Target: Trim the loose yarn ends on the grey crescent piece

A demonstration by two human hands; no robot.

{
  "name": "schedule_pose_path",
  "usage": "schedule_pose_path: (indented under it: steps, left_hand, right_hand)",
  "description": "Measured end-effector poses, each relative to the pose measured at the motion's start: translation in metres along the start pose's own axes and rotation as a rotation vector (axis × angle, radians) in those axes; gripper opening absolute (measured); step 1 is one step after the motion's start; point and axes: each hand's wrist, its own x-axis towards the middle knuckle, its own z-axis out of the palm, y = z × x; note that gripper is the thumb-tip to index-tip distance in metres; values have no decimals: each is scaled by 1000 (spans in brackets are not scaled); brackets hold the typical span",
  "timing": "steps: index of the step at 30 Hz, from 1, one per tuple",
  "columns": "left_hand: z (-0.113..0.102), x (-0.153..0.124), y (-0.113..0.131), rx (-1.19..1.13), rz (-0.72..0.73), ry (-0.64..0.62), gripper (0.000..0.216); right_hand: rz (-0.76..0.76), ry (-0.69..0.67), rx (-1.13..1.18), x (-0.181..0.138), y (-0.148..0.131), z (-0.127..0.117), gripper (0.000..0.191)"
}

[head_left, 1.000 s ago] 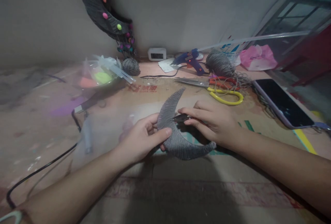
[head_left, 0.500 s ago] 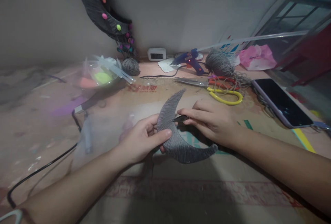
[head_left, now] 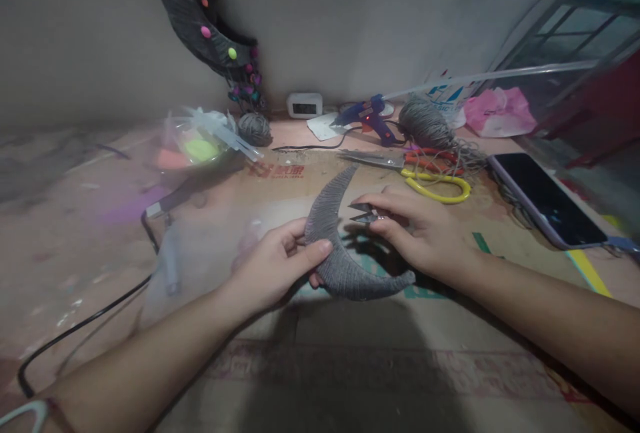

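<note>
A crescent moon wrapped in grey yarn (head_left: 327,219) is held up in front of me, its inner curve facing right. My left hand (head_left: 280,256) grips its outer edge, thumb on the front face and fingers behind. In my right hand (head_left: 417,226) is a small pair of thread snips (head_left: 364,213), pinched between thumb and fingers. The two dark blades are spread apart and point left at the crescent's inner edge, with a gap between them and the yarn. Most of the snips' body is hidden by my fingers.
Behind the crescent lie yellow-handled scissors (head_left: 437,187), a blue glue gun (head_left: 367,116), a grey yarn ball (head_left: 427,119) and a white digital clock (head_left: 305,105). A phone (head_left: 547,199) rests at right. A bag of coloured pieces (head_left: 193,146) sits at left. A decorated crescent (head_left: 200,26) hangs on the wall.
My right hand has drawn the snips back to the right, away from the crescent's inner edge, and their blades now stand apart. The crescent has tilted slightly; my left hand keeps its hold.
</note>
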Motion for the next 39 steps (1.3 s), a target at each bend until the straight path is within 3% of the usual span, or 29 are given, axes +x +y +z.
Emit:
schedule_pose_path:
  steps: [2, 5, 9, 12, 17, 25, 28, 32, 36, 39]
  left_hand:
    - [1, 0, 0, 2, 26, 22, 28]
    - [2, -2, -1, 20, 29, 51, 29]
    - [4, -5, -5, 102, -8, 6, 26]
    - [3, -6, -8, 173, -1, -32, 24]
    - [2, -7, -8, 294, 9, 3, 25]
    - [6, -4, 0, 134, -29, 54, 27]
    - [6, -3, 2, 118, -30, 69, 28]
    - [6, -3, 3, 111, -13, 59, 27]
    - [5, -3, 3, 90, -14, 31, 28]
    - [4, -4, 2, 111, -27, 26, 31]
  right_hand:
    - [50, 3, 49, 0, 0, 0, 24]
    - [247, 5, 202, 1, -3, 1, 24]
    - [450, -56, 446, 7, -11, 5, 24]
    - [489, -77, 515, 9, -17, 11, 21]
    - [527, -117, 418, 9, -20, 17, 18]
    - [427, -124, 469, 7, -7, 12, 14]
    - [419, -69, 459, 7, -5, 10, 26]
    - [374, -100, 344, 4, -6, 6, 37]
    - [139, -42, 189, -1, -7, 5, 30]
    - [143, 14, 136, -1, -10, 7, 16]
